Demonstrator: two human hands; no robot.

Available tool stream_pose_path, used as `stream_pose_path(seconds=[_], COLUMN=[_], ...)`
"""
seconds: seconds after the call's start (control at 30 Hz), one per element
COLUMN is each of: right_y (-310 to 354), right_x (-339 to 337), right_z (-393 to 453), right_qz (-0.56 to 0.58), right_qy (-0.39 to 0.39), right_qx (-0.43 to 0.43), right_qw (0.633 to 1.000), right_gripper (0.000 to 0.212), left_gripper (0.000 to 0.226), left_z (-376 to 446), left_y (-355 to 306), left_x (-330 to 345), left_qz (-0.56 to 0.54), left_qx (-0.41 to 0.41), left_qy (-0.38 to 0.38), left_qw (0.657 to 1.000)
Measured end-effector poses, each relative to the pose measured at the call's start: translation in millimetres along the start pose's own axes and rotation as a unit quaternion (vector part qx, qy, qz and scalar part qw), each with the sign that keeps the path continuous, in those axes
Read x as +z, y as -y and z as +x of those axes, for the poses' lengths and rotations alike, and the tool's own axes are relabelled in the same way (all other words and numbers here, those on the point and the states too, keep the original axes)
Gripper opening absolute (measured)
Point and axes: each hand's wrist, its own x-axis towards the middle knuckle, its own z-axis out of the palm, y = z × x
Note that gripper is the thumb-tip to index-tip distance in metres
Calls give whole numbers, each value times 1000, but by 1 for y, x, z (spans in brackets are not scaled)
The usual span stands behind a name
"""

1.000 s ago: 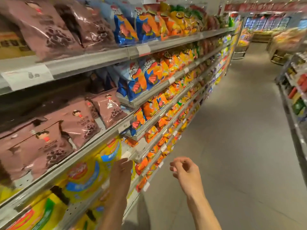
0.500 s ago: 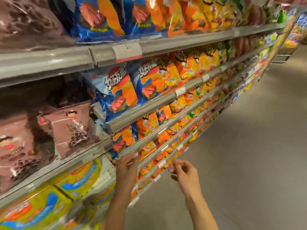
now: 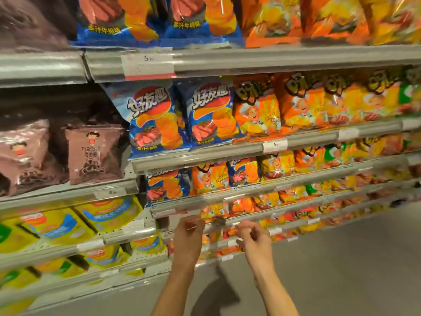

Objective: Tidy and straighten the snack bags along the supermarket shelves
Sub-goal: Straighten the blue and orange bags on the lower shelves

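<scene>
Reaching toward the lower grey metal shelf rails [image 3: 227, 198] in the head view, the left hand [image 3: 190, 236] and right hand [image 3: 255, 239] hang with fingers loosely curled, each grip released and holding nothing. The glossy blue and orange foil snack bags [image 3: 211, 179] stand in rows just above and beyond them, some leaning unevenly. These puffed bags likely weigh little, feel slippery and crush easily, so taking them by the top seam or side edges seems safest.
</scene>
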Motion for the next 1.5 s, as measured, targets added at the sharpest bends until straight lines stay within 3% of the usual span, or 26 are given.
stream_pose_path(seconds=[0.27,0.43,0.53,0.67,0.77,0.83,0.9,0.97,1.07,1.17,1.27,1.5], right_y=[3,8,16,22,27,24,23,18,15,13,12,17], right_x=[-11,-22,-29,-35,-33,-27,-18,-12,-7,-2,4,8], right_z=[80,139,174,214,238,254,271,287,304,313,314,310], right_qz=[-41,-65,-88,-153,-117,-144,-230,-272,-308,-340,-352,-321], right_qy=[23,-6,-1,39,104,127,143,165,187,172,159,123], right_qx=[-24,-48,-60,-84,-135,-141,-130,-128,-117,-102,-88,-86], right_qw=[999,997,994,984,978,971,954,939,926,919,918,935], right_gripper=[8,20,40,61,46,61,88,101,118,130,129,99], left_gripper=[12,20,28,20,23,27,30,38,53,65,67,60], left_z=[43,92,114,129,138,144,151,158,163,170,174,173], left_y=[-5,-10,-16,-21,-20,-19,-20,-19,-16,-13,-14,-27], left_x=[28,51,65,82,93,99,101,103,103,104,103,95], left_qz=[-17,13,65,66,18,-3,32,61,52,76,93,68], left_qx=[26,51,80,132,138,128,157,170,78,49,49,47], left_qy=[-80,-59,-55,-52,-42,-39,-32,-14,-30,-56,-69,-56], left_qw=[996,997,993,988,989,991,987,983,995,994,992,995])
